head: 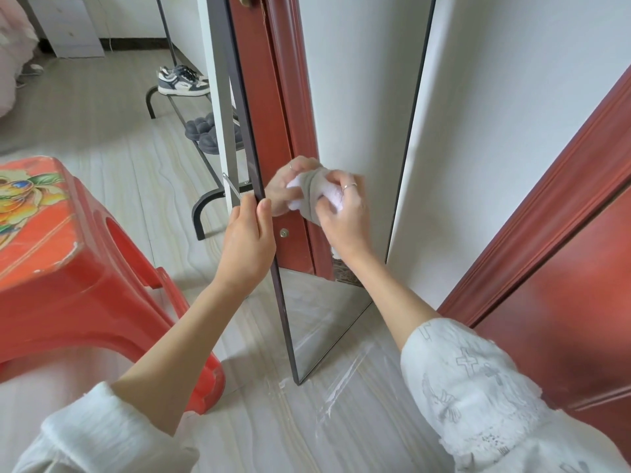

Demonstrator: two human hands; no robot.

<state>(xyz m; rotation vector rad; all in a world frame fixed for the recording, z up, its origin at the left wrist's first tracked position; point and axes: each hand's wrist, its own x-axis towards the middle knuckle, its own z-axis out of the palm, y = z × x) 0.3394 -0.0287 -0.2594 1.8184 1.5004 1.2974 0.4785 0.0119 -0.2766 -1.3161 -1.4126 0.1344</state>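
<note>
- Red stool (51,250) stands at the left edge
- Left hand (247,240), centre frame, clamps thumb and fingers round the mirror (358,97) edge; the tall glass looks heavy and fragile, best held by its frame
- Right hand (345,216), arm outstretched, grips the soft, light cloth (321,196) against the glass

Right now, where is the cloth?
Head view, mid-frame: the cloth is gripped by the right hand against the mirror, just right of the left hand, which holds the mirror's left edge.
</note>
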